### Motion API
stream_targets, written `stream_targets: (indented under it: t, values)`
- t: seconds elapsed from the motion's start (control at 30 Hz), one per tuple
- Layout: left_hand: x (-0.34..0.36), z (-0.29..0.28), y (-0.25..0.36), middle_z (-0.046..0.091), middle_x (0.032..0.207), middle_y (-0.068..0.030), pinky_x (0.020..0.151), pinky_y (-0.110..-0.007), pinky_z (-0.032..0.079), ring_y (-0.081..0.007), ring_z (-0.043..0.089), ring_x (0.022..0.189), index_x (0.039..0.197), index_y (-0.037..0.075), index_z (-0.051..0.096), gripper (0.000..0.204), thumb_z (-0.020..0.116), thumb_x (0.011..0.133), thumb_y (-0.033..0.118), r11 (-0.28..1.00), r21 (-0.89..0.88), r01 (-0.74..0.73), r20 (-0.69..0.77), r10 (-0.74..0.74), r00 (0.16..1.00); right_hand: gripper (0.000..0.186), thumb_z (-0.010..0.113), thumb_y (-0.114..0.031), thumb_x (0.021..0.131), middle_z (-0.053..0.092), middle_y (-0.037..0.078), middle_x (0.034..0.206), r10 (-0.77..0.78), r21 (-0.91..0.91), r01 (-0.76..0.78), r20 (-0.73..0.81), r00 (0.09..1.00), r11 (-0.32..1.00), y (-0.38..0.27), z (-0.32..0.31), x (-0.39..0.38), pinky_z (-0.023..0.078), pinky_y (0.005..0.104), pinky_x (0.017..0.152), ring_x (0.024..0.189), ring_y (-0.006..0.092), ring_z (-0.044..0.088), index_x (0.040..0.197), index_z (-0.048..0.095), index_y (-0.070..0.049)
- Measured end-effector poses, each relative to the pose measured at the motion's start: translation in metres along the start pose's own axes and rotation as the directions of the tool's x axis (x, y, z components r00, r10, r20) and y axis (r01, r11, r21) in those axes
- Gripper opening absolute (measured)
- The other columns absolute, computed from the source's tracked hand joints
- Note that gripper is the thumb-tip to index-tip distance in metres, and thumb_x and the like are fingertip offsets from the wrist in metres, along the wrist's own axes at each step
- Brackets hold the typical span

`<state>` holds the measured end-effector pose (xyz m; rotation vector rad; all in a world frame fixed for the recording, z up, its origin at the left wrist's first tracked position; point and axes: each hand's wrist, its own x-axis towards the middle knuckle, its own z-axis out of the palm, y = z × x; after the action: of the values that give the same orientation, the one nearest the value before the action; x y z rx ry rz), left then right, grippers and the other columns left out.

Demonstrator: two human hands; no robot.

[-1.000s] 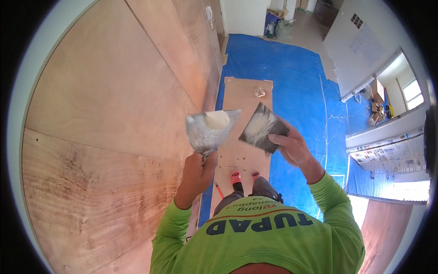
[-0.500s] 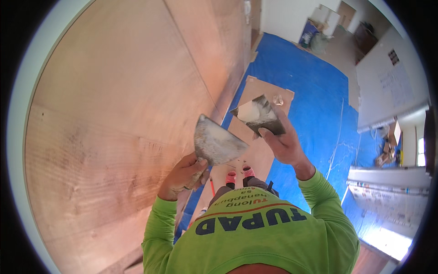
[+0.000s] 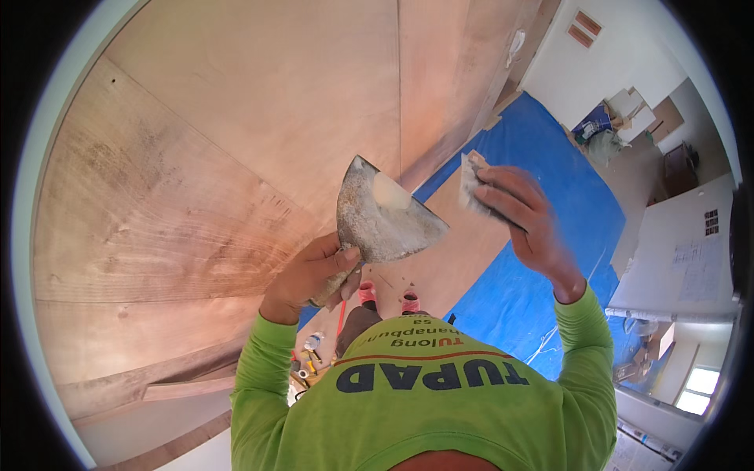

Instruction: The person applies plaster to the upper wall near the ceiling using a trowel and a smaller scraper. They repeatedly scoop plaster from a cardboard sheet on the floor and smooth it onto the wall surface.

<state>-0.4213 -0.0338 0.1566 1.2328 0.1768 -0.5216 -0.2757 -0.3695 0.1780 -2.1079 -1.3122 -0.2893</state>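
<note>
My left hand [image 3: 306, 275] grips the handle of a wide putty knife [image 3: 373, 231], its fan-shaped grey blade spread flat before me. A pale lump of putty [image 3: 390, 191] sits near the blade's far edge, and dried smears cover the rest. To the right, my right hand [image 3: 528, 216] is closed round a thin flat spreader [image 3: 471, 182], held apart from the knife. Whitish filler marks the part of the spreader that shows; my fingers hide the remainder. A plywood wall [image 3: 204, 196] rises close on my left, with seams between its panels.
Blue sheeting [image 3: 550, 173] covers the floor to the right, beside a strip of brown board [image 3: 440, 243] under my feet. Small tools and tape [image 3: 311, 357] lie by the wall's foot. Leaning boards and bags [image 3: 613, 125] stand at the far right.
The view has turned, bringing more plywood into sight. My right hand has moved right, away from the knife, and tipped the spreader nearly edge-on. The putty lump now shows on the knife blade.
</note>
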Motion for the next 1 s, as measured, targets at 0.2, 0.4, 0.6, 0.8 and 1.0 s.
stream_targets:
  t: [0.2,0.4,0.6,0.8,1.0]
  values:
    - [-0.003,-0.012,0.025,0.064,0.075,-0.003,0.044,-0.023,0.043,-0.0088,0.058,0.055,0.122,0.001,0.059,0.032,0.056,0.108,0.029,0.986,0.168,-0.014,-0.007,0.015,1.0,0.035,0.065,-0.012,0.087,0.066,0.007,0.136,-0.305,-0.32,0.338,0.149,0.941,0.885,-0.048,-0.02,0.057,0.053,0.0489,0.101,0.13,0.0316,0.059,0.12,0.074,-0.016]
    - [-0.012,-0.025,0.038,0.063,0.079,0.0006,0.047,-0.022,0.045,-0.0061,0.06,0.061,0.121,0.002,0.06,0.032,0.057,0.108,0.032,0.971,0.236,0.035,0.014,-0.04,0.999,0.038,0.064,-0.013,0.086,0.065,0.005,0.137,-0.312,-0.345,0.382,0.241,0.919,0.857,-0.056,-0.005,0.084,0.051,0.0493,0.104,0.13,0.0308,0.058,0.123,0.072,-0.017]
    - [-0.02,-0.063,0.028,0.059,0.078,0.0035,0.051,-0.024,0.045,-0.0058,0.055,0.062,0.117,0.007,0.061,0.028,0.057,0.107,0.033,0.935,0.355,-0.03,-0.14,0.085,0.987,0.039,0.06,-0.015,0.09,0.061,0.007,0.138,-0.27,-0.325,0.425,0.426,0.863,0.845,-0.056,0.0,0.097,0.048,0.0447,0.106,0.134,0.0295,0.053,0.128,0.066,-0.014]
    - [-0.034,-0.127,0.01,0.063,0.072,-0.0081,0.046,-0.035,0.046,-0.0204,0.058,0.053,0.101,0.009,0.057,0.037,0.058,0.102,0.046,0.951,0.301,-0.07,-0.248,0.149,0.957,0.047,0.057,0.004,0.092,0.067,0.01,0.134,0.126,-0.041,-0.12,0.165,0.978,0.992,-0.038,-0.071,0.122,0.054,0.0397,0.1,0.123,0.0271,0.064,0.136,0.065,-0.011]
    - [-0.032,-0.143,-0.005,0.051,0.062,0.0004,0.04,-0.029,0.036,-0.0126,0.046,0.044,0.096,0.013,0.057,0.039,0.05,0.106,0.05,0.916,0.392,-0.085,-0.246,0.194,0.95,0.034,0.054,-0.01,0.104,0.073,0.013,0.107,0.144,0.16,-0.055,-0.619,0.772,0.986,-0.027,-0.142,0.191,0.054,0.0366,0.086,0.093,0.0196,0.067,0.136,0.063,-0.004]
